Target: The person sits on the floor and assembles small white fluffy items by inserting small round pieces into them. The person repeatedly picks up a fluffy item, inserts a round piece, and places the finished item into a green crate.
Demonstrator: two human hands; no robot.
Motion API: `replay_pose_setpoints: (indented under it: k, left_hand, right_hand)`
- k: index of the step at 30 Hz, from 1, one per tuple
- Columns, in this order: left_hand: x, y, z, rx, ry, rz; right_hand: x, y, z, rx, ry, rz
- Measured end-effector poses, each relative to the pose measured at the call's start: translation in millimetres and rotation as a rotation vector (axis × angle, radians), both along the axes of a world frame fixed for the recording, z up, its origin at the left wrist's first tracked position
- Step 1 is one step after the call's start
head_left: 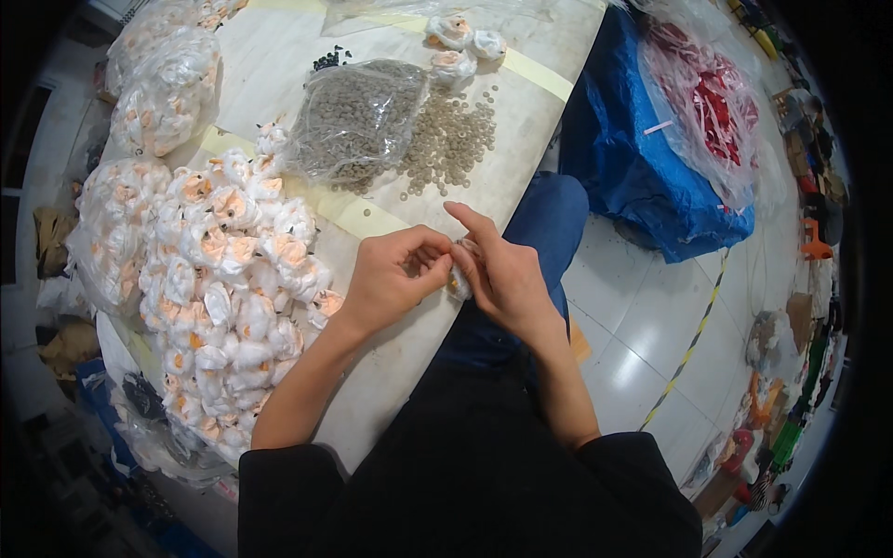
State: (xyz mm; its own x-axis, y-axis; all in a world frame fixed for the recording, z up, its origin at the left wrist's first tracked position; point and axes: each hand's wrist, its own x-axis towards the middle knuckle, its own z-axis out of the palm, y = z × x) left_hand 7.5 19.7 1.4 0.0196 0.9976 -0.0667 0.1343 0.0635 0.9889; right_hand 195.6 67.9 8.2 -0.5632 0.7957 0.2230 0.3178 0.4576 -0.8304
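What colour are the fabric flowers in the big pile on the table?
The fabric flowers are white with peach-orange centres, seen in the head view.

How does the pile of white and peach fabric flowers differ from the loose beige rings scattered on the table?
The pile of white and peach fabric flowers is heaped high at the person's left; the loose beige rings lie flat, farther away. Each flower is soft, ruffled and two-coloured; each ring is tiny, plain and one colour. Both rest on the same table.

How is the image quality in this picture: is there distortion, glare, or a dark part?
Head view: strong fisheye bending, so the table edge curves; black vignette in the corners; light glares on the white floor tiles; the left hand, right hand and pile of white-and-peach fabric flowers are evenly lit and fairly sharp.
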Motion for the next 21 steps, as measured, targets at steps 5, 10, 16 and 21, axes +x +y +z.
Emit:
replay_pose_setpoints:
  k: [5,10,16,21]
  left_hand:
    - [5,-1,3,0.104,0.183,0.075]
    - [4,1,0,0.167,0.175,0.097]
    - [6,2,4,0.204,0.247,0.080]
    - [10,-1,6,0.279,0.365,0.099]
  right_hand:
    - [-2,-3,5,-0.164,0.069,-0.055]
    - [1,-1,2,-0.189,0.130,-0.063]
    - [1,-2,-6,-0.155,0.142,-0.067]
    - [-1,-2,-7,-0.139,0.153,-0.077]
